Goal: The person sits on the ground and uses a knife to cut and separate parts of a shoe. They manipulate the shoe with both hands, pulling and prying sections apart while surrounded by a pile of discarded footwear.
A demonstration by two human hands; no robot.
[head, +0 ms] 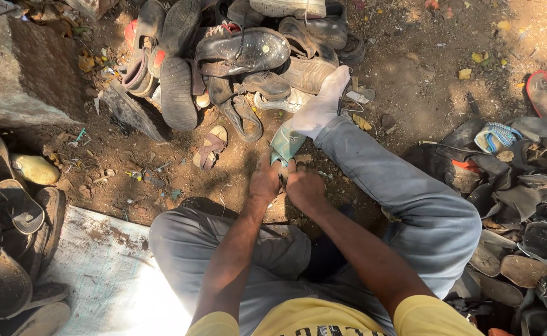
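Observation:
I sit on the ground with grey trousers and a white sock on my stretched-out right foot (323, 102). Both hands meet just in front of my knees on a green shoe sole (286, 143) that leans against that foot. My left hand (265, 180) grips its lower edge from the left. My right hand (304, 186) is closed on the same end from the right. Any tool inside the hands is hidden.
A heap of worn shoes and sandals (236, 56) lies ahead. More old soles and scraps (522, 218) pile at the right, and sandals (12, 249) at the left. A stone block (18, 68) sits at the upper left, a white sack (105, 274) beneath my left leg.

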